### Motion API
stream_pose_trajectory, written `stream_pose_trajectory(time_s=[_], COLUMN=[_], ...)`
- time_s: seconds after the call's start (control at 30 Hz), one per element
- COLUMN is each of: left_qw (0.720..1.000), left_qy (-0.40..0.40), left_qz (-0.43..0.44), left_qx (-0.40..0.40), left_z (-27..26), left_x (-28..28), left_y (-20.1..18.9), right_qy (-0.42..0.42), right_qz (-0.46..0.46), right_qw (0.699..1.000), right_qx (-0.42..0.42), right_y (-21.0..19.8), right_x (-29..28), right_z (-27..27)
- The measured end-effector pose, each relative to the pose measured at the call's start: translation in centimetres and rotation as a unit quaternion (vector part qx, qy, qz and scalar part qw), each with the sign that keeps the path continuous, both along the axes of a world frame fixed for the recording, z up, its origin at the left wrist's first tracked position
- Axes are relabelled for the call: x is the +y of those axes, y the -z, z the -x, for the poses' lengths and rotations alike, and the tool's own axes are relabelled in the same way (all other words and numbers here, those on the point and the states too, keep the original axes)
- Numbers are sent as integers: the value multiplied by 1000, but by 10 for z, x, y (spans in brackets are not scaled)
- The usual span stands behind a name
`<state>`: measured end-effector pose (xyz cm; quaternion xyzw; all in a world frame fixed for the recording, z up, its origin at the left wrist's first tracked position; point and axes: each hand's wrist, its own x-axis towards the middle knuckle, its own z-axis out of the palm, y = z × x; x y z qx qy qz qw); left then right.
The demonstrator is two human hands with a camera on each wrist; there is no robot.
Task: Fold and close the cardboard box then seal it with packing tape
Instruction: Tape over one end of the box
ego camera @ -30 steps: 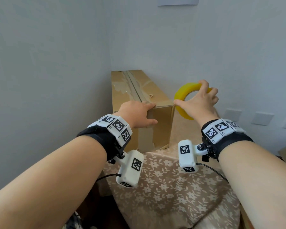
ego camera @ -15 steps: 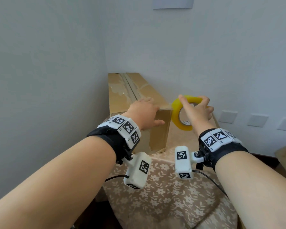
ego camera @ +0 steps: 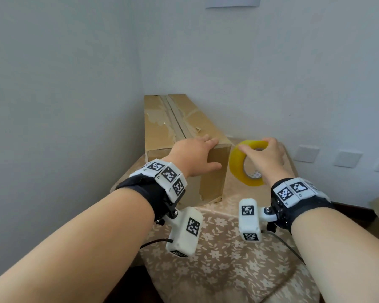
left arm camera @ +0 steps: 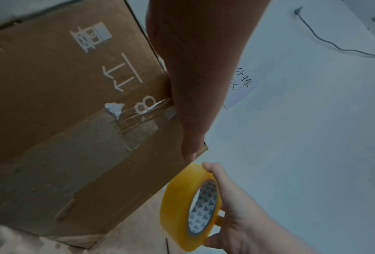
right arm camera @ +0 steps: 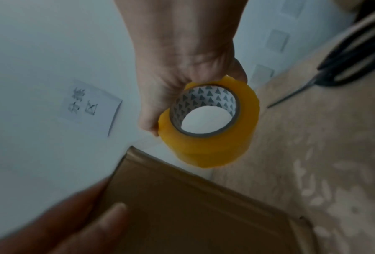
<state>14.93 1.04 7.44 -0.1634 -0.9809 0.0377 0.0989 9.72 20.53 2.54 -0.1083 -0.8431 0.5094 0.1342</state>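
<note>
Head view: mid-frame, the box (ego camera: pixel 184 136) lies closed; left hand (ego camera: pixel 195 154) rests flat-fingered on its near edge. Right-wrist view: right hand (right arm camera: pixel 182 72) grips the tape roll (right arm camera: pixel 208 123), centre. Sealing seems unstarted.

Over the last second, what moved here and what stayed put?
The right hand carried the tape roll down from box-top height to beside the box's near end, keeping its grip. The left hand stayed resting on the box's near top corner; the box did not move.
</note>
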Motion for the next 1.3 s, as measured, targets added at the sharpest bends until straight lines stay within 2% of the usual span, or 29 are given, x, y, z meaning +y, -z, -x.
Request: stream_pose_trajectory(time_s=[0.07, 0.13, 0.2, 0.27, 0.33, 0.4, 0.43, 0.5, 0.57, 0.67, 0.73, 0.8, 0.93, 1.03, 1.17, 1.23, 1.3], left_qw=[1000, 1000, 1000, 1000, 999, 999, 999, 999, 999, 993, 979, 961, 925, 896, 903, 911, 912], left_qy=[-1, -4, -6, -8, -5, 10, 21, 24, 2, -10, -19, -33, -36, -6, 16, 25, 37], left_qz=[-12, -17, -21, -18, -26, -31, -26, -2, -13, -106, -193, -270, -379, -443, -429, -411, -409], left_qx=[-2, -6, -12, -18, -22, -30, -33, -40, -47, -57, -61, -48, -12, -14, 0, 11, 9], left_z=[0, 1, 0, -2, -1, -4, -8, -18, -32, -49, -56, -55, -45, -42, -39, -38, -38], left_x=[-3, -4, -3, 0, 0, -4, -9, -25, -52, -102, -126, -136, -131, -136, -143, -144, -146], left_y=[1, 2, 1, -1, -5, -10, -12, -17, -19, -14, -9, -4, 7, 16, 21, 24, 26], right_qy=[-39, -66, -58, -42, -136, -266, -291, -268, -242, -225, -201, -192, -284, -282, -256, -255, -251], right_qz=[48, 55, -22, -129, -156, -232, -309, -437, -468, -515, -543, -546, -502, -477, -411, -397, -378], right_qw=[998, 995, 997, 988, 956, 915, 889, 842, 832, 806, 796, 792, 762, 762, 762, 754, 757], right_qx=[-33, -59, -43, 79, 209, 195, 173, 168, 174, 182, 177, 194, 295, 335, 430, 458, 469], right_y=[2, 3, 2, -9, -26, -38, -37, -31, -25, -21, -29, -39, -36, -26, -17, -11, -8], right_x=[-2, -4, -3, -7, -21, -41, -48, -54, -56, -68, -82, -98, -134, -147, -147, -145, -144], right_z=[2, 1, -1, -7, -18, -29, -31, -29, -31, -40, -46, -48, -57, -58, -48, -46, -47])
